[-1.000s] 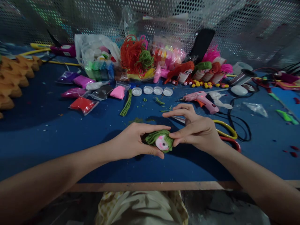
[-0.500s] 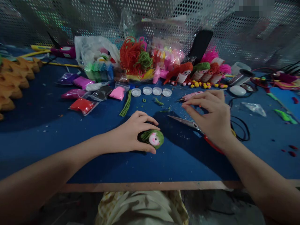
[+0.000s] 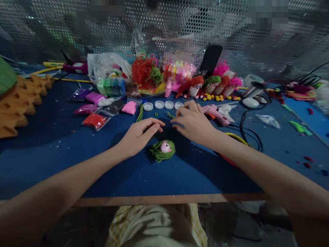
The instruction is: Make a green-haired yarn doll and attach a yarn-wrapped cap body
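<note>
Left hand (image 3: 140, 137) loosely parted, right hand (image 3: 194, 125) wide, near green-haired doll head (image 3: 166, 147); label (image 3: 78, 65) on purple tool (image 3: 71, 69) illegible.

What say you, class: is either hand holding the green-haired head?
No, the green-haired head lies on the table, apart from both hands.

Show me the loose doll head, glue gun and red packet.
Loose doll head (image 3: 165, 147), head view: on its painted face.
Glue gun (image 3: 218, 114), head view: on its pink body.
Red packet (image 3: 95, 120), head view: near its middle.
</note>
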Motion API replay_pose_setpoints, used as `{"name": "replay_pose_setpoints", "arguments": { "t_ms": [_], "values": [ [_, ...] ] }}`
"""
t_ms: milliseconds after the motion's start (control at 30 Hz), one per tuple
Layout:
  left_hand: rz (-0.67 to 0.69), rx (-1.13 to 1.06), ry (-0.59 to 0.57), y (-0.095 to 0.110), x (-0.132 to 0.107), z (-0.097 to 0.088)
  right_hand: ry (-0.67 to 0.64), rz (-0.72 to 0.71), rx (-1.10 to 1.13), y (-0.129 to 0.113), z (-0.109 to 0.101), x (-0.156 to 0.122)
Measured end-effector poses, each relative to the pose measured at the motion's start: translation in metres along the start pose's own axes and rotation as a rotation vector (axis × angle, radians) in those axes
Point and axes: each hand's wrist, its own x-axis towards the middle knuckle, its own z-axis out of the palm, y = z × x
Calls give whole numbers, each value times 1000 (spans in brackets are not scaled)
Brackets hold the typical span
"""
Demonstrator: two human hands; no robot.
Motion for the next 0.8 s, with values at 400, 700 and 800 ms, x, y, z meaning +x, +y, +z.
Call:
{"name": "replay_pose_setpoints", "arguments": {
  "t_ms": [400, 700, 800],
  "values": [
    [52, -23, 122, -8, 2, 5, 4, 194, 382, 12, -12, 13],
    [68, -139, 158, -4, 5, 13, -10, 420, 964, -5, -31, 9],
    [27, -344, 147, 1, 2, 16, -29, 443, 993, -15, -28, 6]
  ]
}}
